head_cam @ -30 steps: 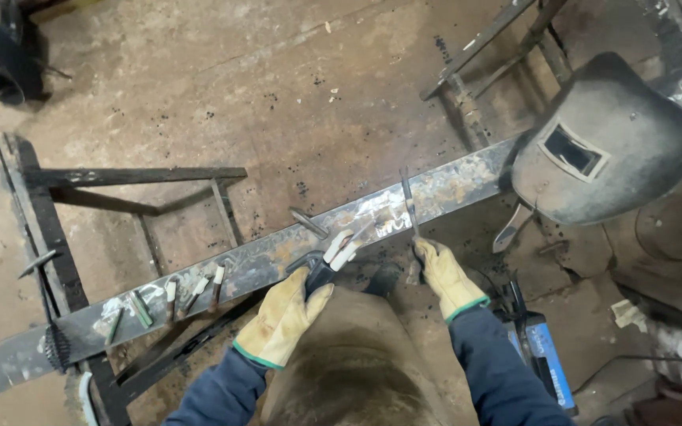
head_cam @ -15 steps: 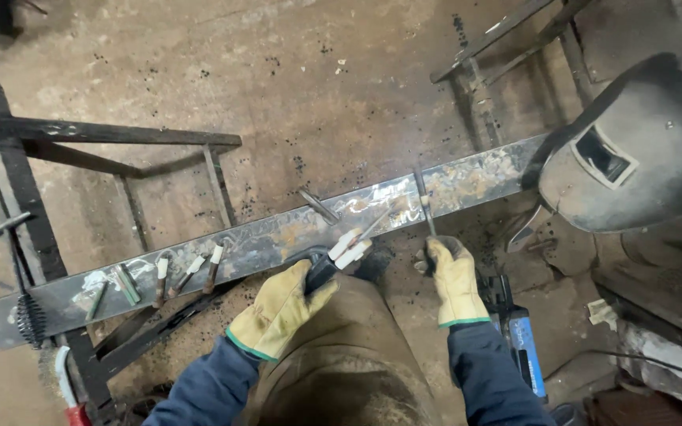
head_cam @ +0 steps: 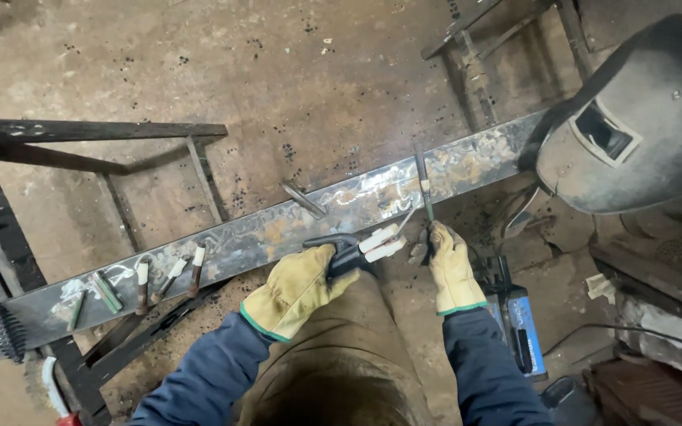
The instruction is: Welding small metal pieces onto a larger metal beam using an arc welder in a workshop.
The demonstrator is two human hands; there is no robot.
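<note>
The left hand point(head_cam: 294, 290), in a yellow leather glove, is closed around the dark handle of an electrode holder point(head_cam: 346, 251) whose pale jaws point toward two o'clock; the right hand point(head_cam: 451, 264), gloved alike, pinches a thin welding rod point(head_cam: 424, 183) between fingers and thumb, the rod rising toward twelve o'clock across the long flat steel bar point(head_cam: 262, 237); the bar runs from eight o'clock to two o'clock over a dark metal frame point(head_cam: 88, 130); several spent rod stubs point(head_cam: 145, 282) lie on the bar at eight o'clock of the left hand; a welding helmet point(head_cam: 633, 134) rests at two o'clock; a wire brush point(head_cam: 1, 331) sits at the bar's eight o'clock end.
</note>
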